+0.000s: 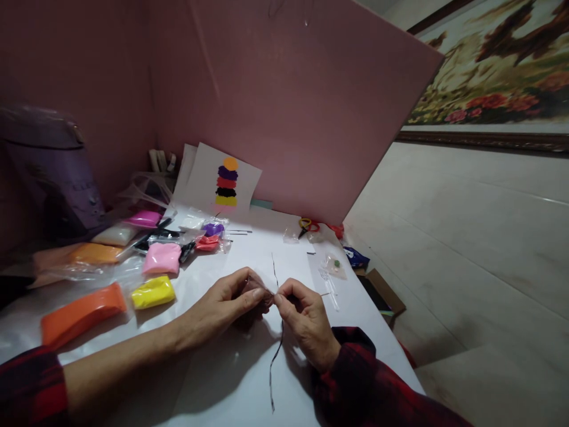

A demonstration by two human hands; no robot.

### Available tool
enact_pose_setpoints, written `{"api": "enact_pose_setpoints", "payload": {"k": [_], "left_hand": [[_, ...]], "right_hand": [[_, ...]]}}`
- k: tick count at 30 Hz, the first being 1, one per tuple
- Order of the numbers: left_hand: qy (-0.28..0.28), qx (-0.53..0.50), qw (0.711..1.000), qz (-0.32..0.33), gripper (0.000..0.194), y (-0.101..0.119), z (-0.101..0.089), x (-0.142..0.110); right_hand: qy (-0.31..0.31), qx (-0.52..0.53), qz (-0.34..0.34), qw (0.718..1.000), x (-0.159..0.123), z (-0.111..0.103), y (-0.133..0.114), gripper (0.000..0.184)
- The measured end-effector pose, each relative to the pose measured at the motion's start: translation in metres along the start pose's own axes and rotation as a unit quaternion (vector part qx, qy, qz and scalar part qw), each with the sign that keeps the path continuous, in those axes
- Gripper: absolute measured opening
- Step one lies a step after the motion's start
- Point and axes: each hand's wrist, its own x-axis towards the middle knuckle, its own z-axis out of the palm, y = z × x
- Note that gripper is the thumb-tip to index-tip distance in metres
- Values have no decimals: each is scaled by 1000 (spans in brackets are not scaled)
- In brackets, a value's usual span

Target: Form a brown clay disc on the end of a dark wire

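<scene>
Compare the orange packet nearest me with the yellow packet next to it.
The orange packet is long, while the yellow packet is shorter and stubbier. The orange packet lies farther left; the yellow packet sits closer to the left hand. Both are brightly colored, in clear wrapping, and lie on the table.

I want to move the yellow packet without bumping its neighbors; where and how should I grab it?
Pinch the yellow packet by its right end, coming from above and the right. That end looks free, while the orange packet lies off its left end and the pink packet sits close behind. Its plump, low block shape should suit thumb and fingers across the short width.
</scene>
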Motion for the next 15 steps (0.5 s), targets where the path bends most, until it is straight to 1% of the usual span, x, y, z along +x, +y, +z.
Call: {"api": "enact_pose_setpoints", "payload": {"k": [4,8,12,15], "left_hand": [[26,19,999,-37,41,1,-6,2],[52,76,995,-37,32,0,-12,6],[36,142,989,-34,26,4,-11,6],[23,220,975,5,22,9,-9,3]], "right_hand": [[27,-16,-26,999,1,0,1,22],[54,-26,-40,997,2,-1,2,19],[61,-29,-36,997,3,-2,1,17],[48,-21,-29,998,3,-3,1,17]]}}
